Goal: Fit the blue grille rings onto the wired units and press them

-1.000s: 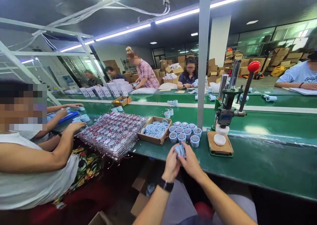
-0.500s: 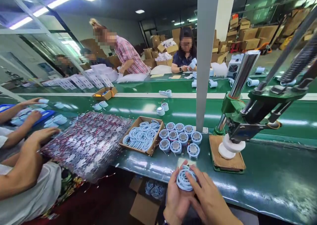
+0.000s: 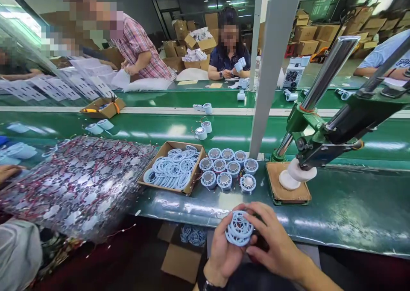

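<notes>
Pale blue fan grilles (image 3: 238,233), a small stack of round spoked pieces, sit between your 2 hands just off the near edge of the green counter (image 3: 352,214). Your left hand (image 3: 224,252) cups the stack from below with its fingers curled narrow around the rim; your right hand (image 3: 272,244) pinches the top grille from the side. Keep the stack level and peel with the fingertips only, so the thin spokes do not bend. Hold it over the counter edge rather than your lap, since a dropped piece would likely fall toward the cardboard box below (image 3: 182,257). The 8 fan housings (image 3: 226,169) stand near, beside the tray of grilles (image 3: 171,171) and the hand press (image 3: 307,154).
</notes>
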The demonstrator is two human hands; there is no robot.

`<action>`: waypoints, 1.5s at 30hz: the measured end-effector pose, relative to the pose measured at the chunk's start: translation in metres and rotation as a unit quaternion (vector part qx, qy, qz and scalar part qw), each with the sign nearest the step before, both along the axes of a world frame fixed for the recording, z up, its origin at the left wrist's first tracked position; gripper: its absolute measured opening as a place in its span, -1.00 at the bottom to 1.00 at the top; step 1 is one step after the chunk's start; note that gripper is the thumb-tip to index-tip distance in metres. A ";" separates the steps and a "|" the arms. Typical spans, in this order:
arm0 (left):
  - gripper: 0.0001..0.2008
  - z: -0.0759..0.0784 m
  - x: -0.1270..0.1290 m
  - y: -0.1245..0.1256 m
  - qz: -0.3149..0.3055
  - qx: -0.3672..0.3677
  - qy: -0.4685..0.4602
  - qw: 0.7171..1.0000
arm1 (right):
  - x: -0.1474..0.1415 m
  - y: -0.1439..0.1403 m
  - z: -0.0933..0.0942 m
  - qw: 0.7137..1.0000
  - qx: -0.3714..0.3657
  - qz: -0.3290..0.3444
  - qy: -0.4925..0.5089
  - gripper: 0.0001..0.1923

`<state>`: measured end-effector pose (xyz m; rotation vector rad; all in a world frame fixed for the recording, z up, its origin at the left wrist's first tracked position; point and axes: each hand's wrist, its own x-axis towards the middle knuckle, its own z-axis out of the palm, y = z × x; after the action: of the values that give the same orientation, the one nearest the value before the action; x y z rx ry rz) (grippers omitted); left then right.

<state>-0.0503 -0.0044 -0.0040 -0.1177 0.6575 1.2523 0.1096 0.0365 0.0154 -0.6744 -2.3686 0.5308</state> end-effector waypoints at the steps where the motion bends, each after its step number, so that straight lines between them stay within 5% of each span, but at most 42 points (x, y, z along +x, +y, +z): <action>1: -0.71 0.002 -0.002 -0.004 -0.003 0.015 0.008 1.000 | -0.002 -0.001 0.003 0.999 -0.034 0.004 0.002 -0.29; 5: -0.43 0.019 -0.013 -0.019 -0.026 0.154 0.050 0.986 | -0.012 -0.008 0.018 0.989 -0.132 0.048 0.044 -0.06; 11: -0.15 0.043 -0.024 -0.026 -0.068 0.269 0.087 0.957 | -0.020 -0.024 0.046 0.987 -0.143 0.025 0.075 -0.29; 17: -0.39 0.059 -0.007 -0.023 -0.072 0.273 0.073 0.957 | -0.007 -0.018 0.057 0.991 -0.092 0.011 0.097 -0.25; 23: -0.49 0.067 0.023 -0.011 -0.094 0.229 0.065 0.967 | 0.021 -0.013 0.058 0.984 -0.132 -0.021 0.120 -0.24; 31: -0.44 0.063 0.040 -0.003 -0.125 0.201 0.088 0.968 | 0.044 -0.014 0.045 0.971 -0.178 -0.033 0.156 -0.30; 45: -0.52 0.055 0.040 -0.001 -0.104 0.201 0.052 0.973 | 0.038 -0.007 0.043 0.975 -0.152 -0.024 0.160 -0.29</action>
<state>-0.0102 -0.0056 0.0507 0.3468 0.4809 1.1695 0.1477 0.0296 0.0586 -0.7175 -1.9846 0.9209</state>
